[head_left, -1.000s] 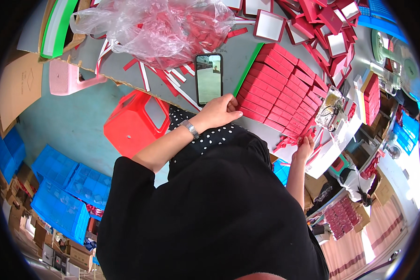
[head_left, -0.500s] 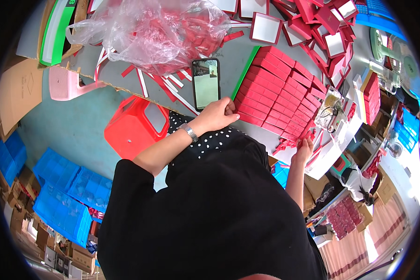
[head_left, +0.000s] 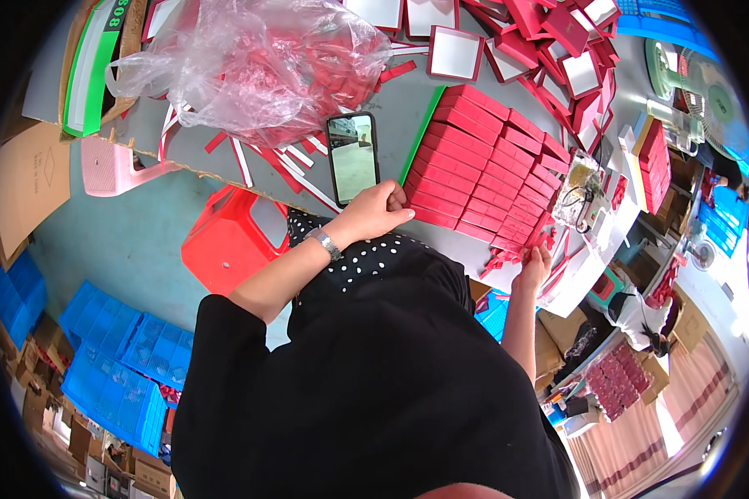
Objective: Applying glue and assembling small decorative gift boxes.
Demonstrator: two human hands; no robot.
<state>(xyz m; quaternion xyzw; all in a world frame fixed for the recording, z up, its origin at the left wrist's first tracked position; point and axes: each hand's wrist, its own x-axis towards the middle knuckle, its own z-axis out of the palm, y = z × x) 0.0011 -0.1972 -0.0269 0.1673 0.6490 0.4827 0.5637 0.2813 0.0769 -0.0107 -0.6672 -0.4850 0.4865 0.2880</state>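
Observation:
A tight block of several red flat boxes [head_left: 484,162] lies in rows on the grey table [head_left: 408,100]. My left hand [head_left: 374,212] rests against the block's near left corner, fingers curled on the edge box. My right hand [head_left: 536,264] touches the block's near right end, beside loose red strips [head_left: 499,262]. A black phone [head_left: 352,156] lies screen up just left of the block. A green strip [head_left: 418,133] runs along the block's left side.
A clear plastic bag of red pieces [head_left: 258,62] sits at the table's far left. Open red-and-white boxes [head_left: 558,50] pile up at the back. A red stool [head_left: 229,241] and a pink stool [head_left: 112,166] stand below the table; blue trays [head_left: 112,362] lie on the floor. A fan [head_left: 707,87] stands right.
Both hands stay at the two near ends of the red block. The view has shifted slightly; nothing else has visibly moved.

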